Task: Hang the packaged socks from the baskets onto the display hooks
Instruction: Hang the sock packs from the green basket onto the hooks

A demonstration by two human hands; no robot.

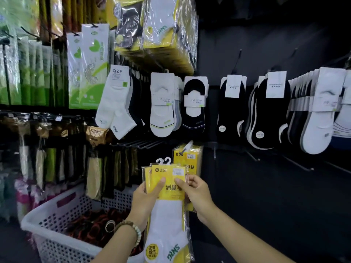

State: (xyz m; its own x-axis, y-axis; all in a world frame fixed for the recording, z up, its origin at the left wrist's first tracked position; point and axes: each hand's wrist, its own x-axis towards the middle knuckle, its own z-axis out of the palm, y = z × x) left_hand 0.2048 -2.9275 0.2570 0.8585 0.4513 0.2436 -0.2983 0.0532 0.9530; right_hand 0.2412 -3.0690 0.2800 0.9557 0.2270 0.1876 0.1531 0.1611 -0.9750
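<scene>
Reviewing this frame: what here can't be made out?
Head view only.
1. Count of held sock packs: the front pack, left hand and right hand cover those behind.
2. Basket contents: dark, blurred, partly behind the left forearm.
3. Price sticker print: too small, blurred.

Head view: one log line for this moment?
left hand: grips yellow sock packs | right hand: pinches same packs | status: not yet hung
</scene>
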